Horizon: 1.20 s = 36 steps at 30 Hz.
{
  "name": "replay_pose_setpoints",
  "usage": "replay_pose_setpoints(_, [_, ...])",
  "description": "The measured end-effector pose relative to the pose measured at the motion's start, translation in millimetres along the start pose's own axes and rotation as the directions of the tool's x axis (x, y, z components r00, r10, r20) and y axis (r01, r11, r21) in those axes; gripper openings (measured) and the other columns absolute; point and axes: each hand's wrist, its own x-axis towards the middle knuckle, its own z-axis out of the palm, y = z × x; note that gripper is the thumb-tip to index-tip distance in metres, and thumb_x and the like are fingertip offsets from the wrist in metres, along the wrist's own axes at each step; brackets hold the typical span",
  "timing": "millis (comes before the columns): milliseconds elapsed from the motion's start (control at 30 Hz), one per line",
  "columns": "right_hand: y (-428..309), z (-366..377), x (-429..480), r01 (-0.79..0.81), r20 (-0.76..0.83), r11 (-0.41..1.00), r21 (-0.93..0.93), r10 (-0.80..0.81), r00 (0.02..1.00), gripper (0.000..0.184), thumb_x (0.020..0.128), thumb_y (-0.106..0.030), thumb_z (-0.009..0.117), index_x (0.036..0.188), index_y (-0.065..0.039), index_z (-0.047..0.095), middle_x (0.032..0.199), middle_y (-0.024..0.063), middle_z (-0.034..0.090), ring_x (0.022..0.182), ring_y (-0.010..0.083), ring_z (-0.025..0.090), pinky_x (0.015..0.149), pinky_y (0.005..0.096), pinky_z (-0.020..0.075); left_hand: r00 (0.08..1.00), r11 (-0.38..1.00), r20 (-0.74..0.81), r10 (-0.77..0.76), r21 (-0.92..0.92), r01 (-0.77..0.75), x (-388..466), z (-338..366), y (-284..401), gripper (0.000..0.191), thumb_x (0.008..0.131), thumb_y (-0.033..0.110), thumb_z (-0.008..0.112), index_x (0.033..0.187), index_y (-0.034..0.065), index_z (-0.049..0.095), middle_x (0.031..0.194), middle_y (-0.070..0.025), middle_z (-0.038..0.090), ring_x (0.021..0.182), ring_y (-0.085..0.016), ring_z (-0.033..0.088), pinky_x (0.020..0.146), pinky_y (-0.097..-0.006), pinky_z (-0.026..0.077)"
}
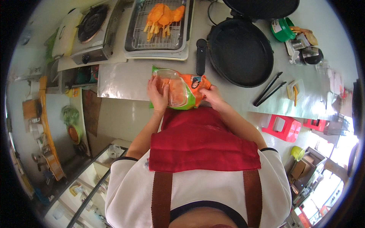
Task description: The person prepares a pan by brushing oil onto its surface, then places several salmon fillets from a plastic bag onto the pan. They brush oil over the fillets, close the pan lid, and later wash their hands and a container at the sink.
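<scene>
A green and orange plastic food bag (182,98) with a clear window lies at the counter's front edge, orange-pink pieces showing inside. My left hand (158,92) rests on its left end, fingers spread over the film. My right hand (212,96) pinches the bag's right end between thumb and fingers. Behind the bag, orange coated pieces on sticks (164,18) lie on a wire rack (139,34) in a tray. A round black electric pan (241,52) stands with its lid raised, its black handle (201,57) pointing towards the bag. Black tongs (268,90) lie to the right.
A gas stove (92,31) stands at the back left. Right of the pan are a green container (282,30), utensils and a small clear tub (295,90) with an orange-handled tool. A pink plastic stool (282,128) stands below the counter's front edge (291,114).
</scene>
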Motion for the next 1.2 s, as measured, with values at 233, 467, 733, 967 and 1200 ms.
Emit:
replay_pose_setpoints(233, [-26.7, -56.4, -59.4, 0.197, -0.138, 0.979, 0.055, -0.187, 0.973, 0.031, 0.08, -0.02, 0.066, 0.104, -0.002, 0.058, 0.09, 0.0049, 0.063, 0.079, 0.0129, 0.061, 0.074, 0.0271, 0.0492, 0.999, 0.998, -0.007, 0.043, -0.045, -0.044, 2.0, 1.3, 2.0, 0.053, 0.077, 0.02, 0.066, 0.123, 0.0021, 0.044, 0.127, -0.0166, 0.047, 0.119, -0.04, 0.038, 0.102, -0.0471, 0.029])
replay_pose_setpoints(467, [-96.2, -110.5, -54.4, 0.334, -0.313, 0.882, 0.333, -0.231, 0.921, 0.035, 0.082, -0.016, 0.063, 0.113, -0.003, 0.051, 0.103, 0.0057, 0.059, 0.095, 0.0163, 0.059, 0.083, 0.0341, 0.0494, 0.998, 0.998, -0.028, 0.055, -0.026, -0.056, 2.5, 1.4, 9.7, 0.051, 0.078, 0.02, 0.065, 0.121, 0.0011, 0.045, 0.126, -0.018, 0.047, 0.118, -0.04, 0.039, 0.101, -0.0472, 0.029])
replay_pose_setpoints(733, [-158.5, -171.5, 64.7, 0.48, -0.548, 0.766, 0.428, -0.203, 0.812, 0.025, 0.084, -0.009, 0.058, 0.107, 0.0, 0.051, 0.096, 0.0094, 0.058, 0.084, 0.0195, 0.06, 0.075, 0.0332, 0.0555, 0.998, 1.0, -0.053, 0.028, 0.009, -0.028, 2.9, 6.9, 22.9, 0.05, 0.078, 0.02, 0.065, 0.121, 0.002, 0.046, 0.127, -0.0175, 0.047, 0.118, -0.04, 0.039, 0.101, -0.0476, 0.029])
replay_pose_setpoints(967, [-179.4, -168.5, 75.5, 0.452, -0.6, 0.778, 0.436, -0.123, 0.79, 0.028, 0.085, -0.003, 0.054, 0.112, 0.001, 0.048, 0.105, 0.0102, 0.054, 0.096, 0.0201, 0.055, 0.086, 0.0331, 0.0487, 0.992, 0.99, -0.118, -0.05, 0.125, 0.065, -2.9, 14.3, 34.9, 0.05, 0.078, 0.02, 0.065, 0.12, 0.0021, 0.046, 0.126, -0.0173, 0.048, 0.117, -0.039, 0.04, 0.1, -0.0469, 0.031])
replay_pose_setpoints(1200, [-120.0, -105.5, -46.5, 0.41, 0.055, 0.886, 0.215, -0.43, 0.901, 0.029, 0.09, -0.009, 0.047, 0.118, 0.0, 0.05, 0.115, 0.0109, 0.055, 0.104, 0.0185, 0.055, 0.091, 0.0313, 0.0449, 0.991, 0.991, -0.111, -0.073, 0.107, 0.085, -10.1, 18.8, 20.1, 0.047, 0.079, 0.019, 0.064, 0.119, 0.0004, 0.048, 0.125, -0.0175, 0.049, 0.114, -0.035, 0.044, 0.099, -0.0427, 0.033])
